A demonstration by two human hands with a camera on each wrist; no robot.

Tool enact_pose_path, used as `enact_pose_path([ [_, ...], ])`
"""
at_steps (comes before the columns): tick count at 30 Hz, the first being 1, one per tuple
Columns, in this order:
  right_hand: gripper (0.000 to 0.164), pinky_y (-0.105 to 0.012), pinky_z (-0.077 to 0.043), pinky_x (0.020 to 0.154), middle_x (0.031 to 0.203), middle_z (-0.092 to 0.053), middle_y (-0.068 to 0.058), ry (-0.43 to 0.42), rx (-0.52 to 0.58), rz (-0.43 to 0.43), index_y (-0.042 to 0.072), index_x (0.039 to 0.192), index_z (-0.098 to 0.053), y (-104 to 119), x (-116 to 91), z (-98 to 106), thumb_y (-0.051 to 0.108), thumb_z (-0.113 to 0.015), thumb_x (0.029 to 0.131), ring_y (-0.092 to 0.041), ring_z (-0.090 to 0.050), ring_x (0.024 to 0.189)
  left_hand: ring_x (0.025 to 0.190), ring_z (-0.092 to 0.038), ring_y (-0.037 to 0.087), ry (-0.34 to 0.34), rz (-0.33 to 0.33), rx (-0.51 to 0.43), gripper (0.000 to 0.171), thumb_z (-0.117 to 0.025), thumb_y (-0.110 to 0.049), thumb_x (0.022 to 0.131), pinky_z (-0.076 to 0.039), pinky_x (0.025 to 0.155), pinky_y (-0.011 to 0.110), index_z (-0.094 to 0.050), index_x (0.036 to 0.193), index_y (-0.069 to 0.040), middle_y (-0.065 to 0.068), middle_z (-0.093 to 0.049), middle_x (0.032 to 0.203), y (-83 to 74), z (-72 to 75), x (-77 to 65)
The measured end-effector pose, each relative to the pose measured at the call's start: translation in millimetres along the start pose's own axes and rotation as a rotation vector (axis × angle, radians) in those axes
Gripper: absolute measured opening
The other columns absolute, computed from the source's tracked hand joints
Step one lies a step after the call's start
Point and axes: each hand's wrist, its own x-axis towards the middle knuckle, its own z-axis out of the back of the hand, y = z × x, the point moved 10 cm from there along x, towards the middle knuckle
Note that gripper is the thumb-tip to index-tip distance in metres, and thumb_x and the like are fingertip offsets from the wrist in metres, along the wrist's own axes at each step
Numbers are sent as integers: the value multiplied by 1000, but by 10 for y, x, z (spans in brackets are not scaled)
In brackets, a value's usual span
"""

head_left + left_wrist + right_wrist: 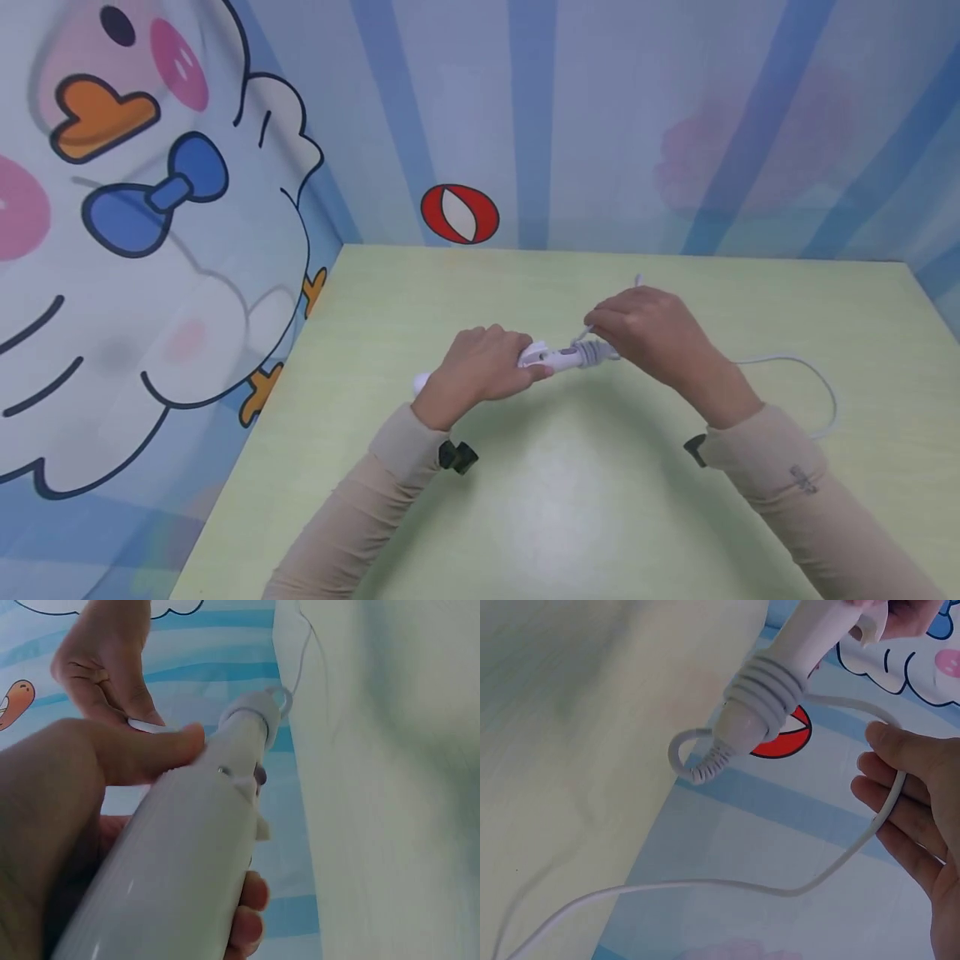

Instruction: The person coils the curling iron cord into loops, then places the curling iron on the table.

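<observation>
A white curling iron (558, 360) with a lever on its side is held above the table by my left hand (483, 364). In the left wrist view its thick white barrel (172, 855) lies across the palm, thumb along one side and fingertips on the other. Several turns of the grey-white cord (766, 686) are wound round the handle's end, where the ribbed cord sleeve (709, 765) bends into a small loop. My right hand (652, 333) holds the cord just beyond these turns, between thumb and fingers in the right wrist view. From there the cord trails off.
A loose loop of cord (825, 387) hangs to the right of my right wrist. Below is a pale green-yellow table (585, 517). Behind and at the left stand printed walls with blue stripes and a large cartoon bird (172, 317).
</observation>
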Motion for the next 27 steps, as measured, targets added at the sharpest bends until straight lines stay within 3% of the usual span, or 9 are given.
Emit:
enact_pose_path([
  [6,15,-37,-52,62,77,-70,-2,-29,-40,-61,8,85,-71,59,-36,-24,7,-77,72,-19,-65,64,55,-48,15,-75,109,16,42,-45,-59,87,-36,46,29,-55,94,-19,0,-49,64,92,44,52],
  [12,18,-37,-50,56,77,-70,-6,-43,1,-174,6,92,-71,36,-151,-95,15,-74,77,-20,-62,59,54,-48,15,-151,169,-95,44,-43,-61,87,-36,46,28,-53,89,-18,0,-49,63,241,104,52],
  [20,25,-30,-42,51,84,-70,-5,71,172,-418,7,110,-66,-172,-355,-360,17,-62,88,-11,-54,55,55,-50,15,-205,165,-240,38,-46,-56,88,-37,50,28,-56,89,-19,-1,-54,65,371,308,41],
  [24,24,-27,-37,51,77,-69,-4,103,282,-495,6,109,-67,-262,-426,-494,19,-60,90,-9,-41,48,58,-52,14,-192,120,-295,37,-47,-55,88,-40,52,29,-57,92,-20,-3,-56,67,323,358,28],
  [27,24,-28,-38,54,82,-70,-4,86,351,-522,7,108,-68,-317,-458,-540,20,-59,90,-9,-44,51,61,-53,14,-168,69,-333,37,-47,-56,88,-42,55,29,-58,95,-21,-4,-57,71,251,369,14],
])
